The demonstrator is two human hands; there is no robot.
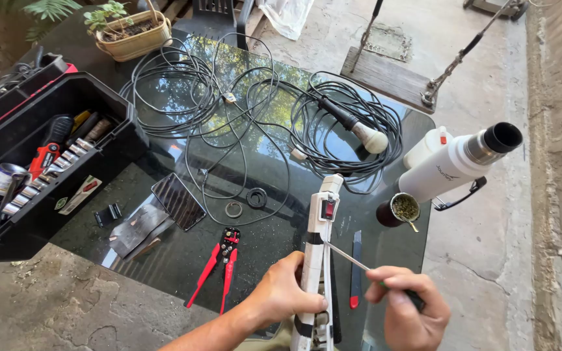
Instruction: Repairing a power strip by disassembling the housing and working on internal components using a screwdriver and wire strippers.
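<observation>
So the left hand (285, 296) is wrapped around a long white power strip (317, 253) with black tape bands and a red switch near its far end, holding it firmly at the near edge of the dark glass table (164, 260), with the strip pointing away across the glass. The right hand (411, 312) is closed around the handle of a thin screwdriver (352, 260), and the shaft slants over so the tip sits right against the side of the strip, just below the switch. Just beside the strip on the glass is a small dark blade-like tool with a red tip (355, 270), and to the left of it lie red-handled wire strippers (219, 263). Further in there's a black ring (257, 197) and a metal ring (233, 208), plus a dark ribbed panel (178, 200). A big tangle of black cable (229, 104) covers the far half of the table, with a microphone (356, 127) lying in it. At the right edge sit a white thermos (453, 166) and a small cup of green herb (401, 209). An open black toolbox (40, 156) is at the left edge, and a planter (131, 32) stands at the far left corner.
</observation>
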